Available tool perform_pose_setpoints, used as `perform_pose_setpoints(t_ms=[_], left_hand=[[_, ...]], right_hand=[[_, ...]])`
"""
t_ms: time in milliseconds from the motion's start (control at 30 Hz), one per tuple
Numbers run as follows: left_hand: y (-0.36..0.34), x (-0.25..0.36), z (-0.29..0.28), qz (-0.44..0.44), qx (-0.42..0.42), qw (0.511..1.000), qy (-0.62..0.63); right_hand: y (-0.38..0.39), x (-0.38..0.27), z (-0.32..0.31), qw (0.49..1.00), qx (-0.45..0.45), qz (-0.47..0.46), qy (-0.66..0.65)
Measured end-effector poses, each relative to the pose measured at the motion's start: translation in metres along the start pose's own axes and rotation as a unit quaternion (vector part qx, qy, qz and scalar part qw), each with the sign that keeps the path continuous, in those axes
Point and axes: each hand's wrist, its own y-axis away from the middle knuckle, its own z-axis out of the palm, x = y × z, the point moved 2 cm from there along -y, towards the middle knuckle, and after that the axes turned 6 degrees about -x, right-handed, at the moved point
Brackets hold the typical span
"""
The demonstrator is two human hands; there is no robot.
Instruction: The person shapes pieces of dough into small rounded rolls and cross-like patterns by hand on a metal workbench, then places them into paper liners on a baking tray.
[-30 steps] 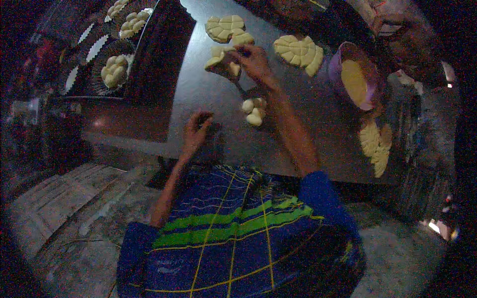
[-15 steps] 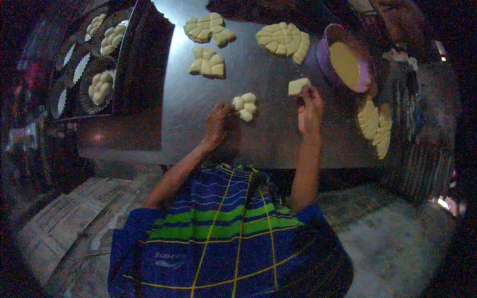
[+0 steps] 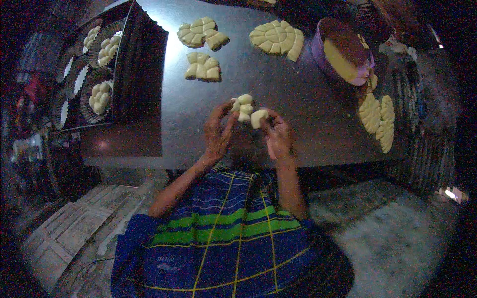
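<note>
Head view: a dough cluster [image 3: 245, 109] lies on the worktop [image 3: 328, 131], long axis pointing toward the far edge; the right hand [image 3: 279, 136] grips a dough piece [image 3: 258, 118] beside its near end; the left hand [image 3: 217, 133] touches its left side, grasp unclear.

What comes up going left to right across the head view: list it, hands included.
Black tray → left hand → small dough cluster → dough lump → right hand → purple bowl → rightmost dough piece.
</note>
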Motion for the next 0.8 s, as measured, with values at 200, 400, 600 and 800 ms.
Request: perform_pose_setpoints(t_ms=[200, 400, 600, 800], left_hand=[[-0.001, 0.055, 0.001, 0.299, -0.046, 0.942, -0.143], [0.002, 0.025, 0.023, 0.179, -0.139, 0.973, 0.042], [-0.006, 0.036, 0.043, -0.01, -0.135, 0.947, 0.291], [0.022, -0.012, -0.039, -0.134, -0.098, 0.972, 0.166]], right_hand=[[0.008, 0.058, -0.007, 0.92, -0.242, 0.009, -0.308], [0.009, 0.119, -0.042, 0.985, -0.152, 0.049, -0.071], [-0.058, -0.083, -0.111, 0.992, -0.027, -0.115, 0.054], [-0.175, -0.209, -0.276, 0.833, -0.052, -0.054, 0.548]])
